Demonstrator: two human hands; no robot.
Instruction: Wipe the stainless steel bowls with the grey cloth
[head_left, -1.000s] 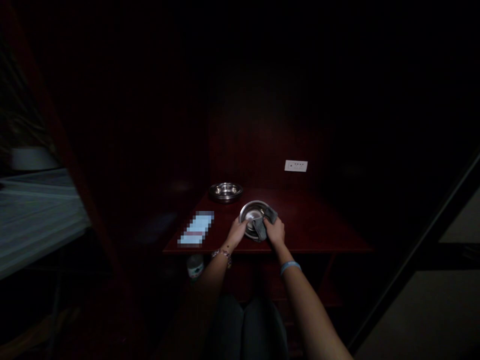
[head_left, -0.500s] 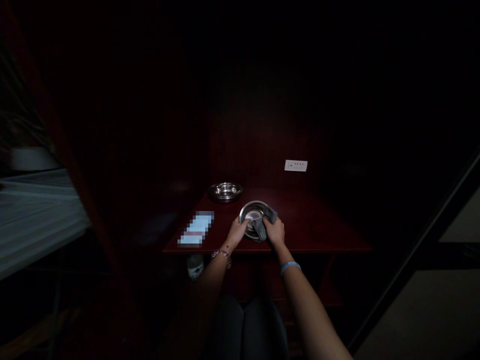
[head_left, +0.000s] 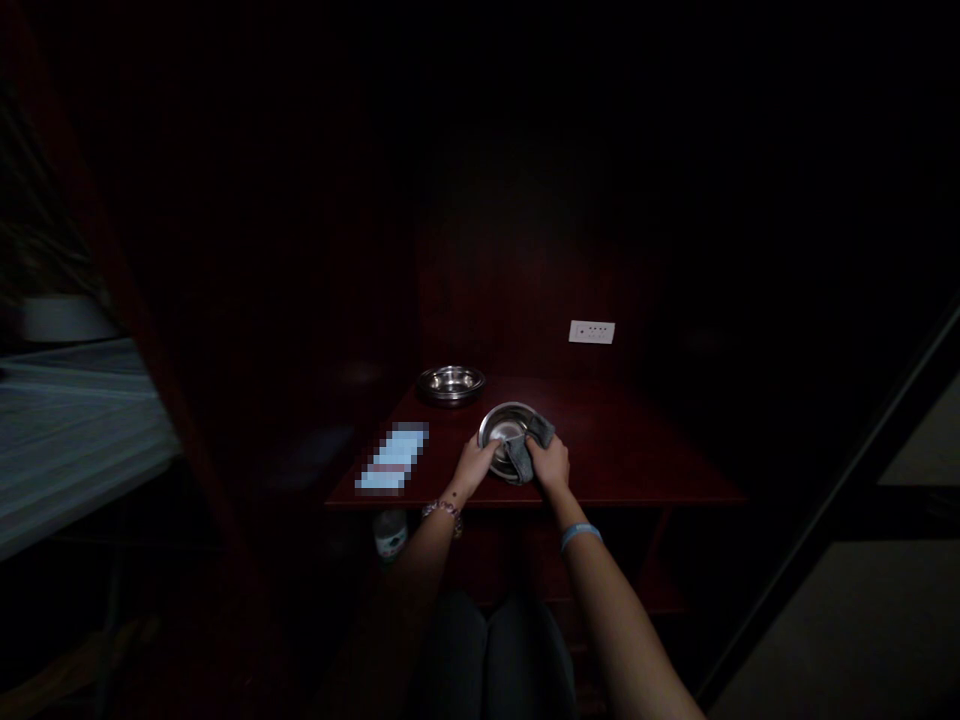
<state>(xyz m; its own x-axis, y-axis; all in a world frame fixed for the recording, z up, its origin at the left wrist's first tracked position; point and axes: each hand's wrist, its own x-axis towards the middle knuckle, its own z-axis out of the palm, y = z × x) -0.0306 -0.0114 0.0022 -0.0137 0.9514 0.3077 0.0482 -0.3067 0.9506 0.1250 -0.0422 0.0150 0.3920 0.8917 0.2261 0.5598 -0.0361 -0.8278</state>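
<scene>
A person seated at a dark red desk (head_left: pixel 645 455) in a dimly lit alcove works at a steel bowl with both hands. At the far left, outside the alcove, a pale surface (head_left: pixel 75 420) lies in shadow. On the left part of the desk rests a flat, light blue item (head_left: pixel 392 458), blurred beyond reading. Just below the near edge there, the top of a bottle (head_left: pixel 390 533) shows under the desk. A second steel bowl (head_left: pixel 451 384) stands alone at the far left corner, well apart from the hands.

The left hand (head_left: pixel 474 467), a beaded bracelet (head_left: pixel 444 510) on its wrist, is curled around the near left rim of the steel bowl (head_left: pixel 501 424), which sits near the middle of the desk close to its near edge and appears tipped toward the person. The right hand (head_left: pixel 550 463), with a light blue wristband (head_left: pixel 581 535) on its wrist, is closed on a grey cloth (head_left: pixel 523 450) that lies pressed over the bowl's right side and rim.

Farther right, a white socket plate (head_left: pixel 592 331) is set in the back wall. The right half of the desk is in shadow
</scene>
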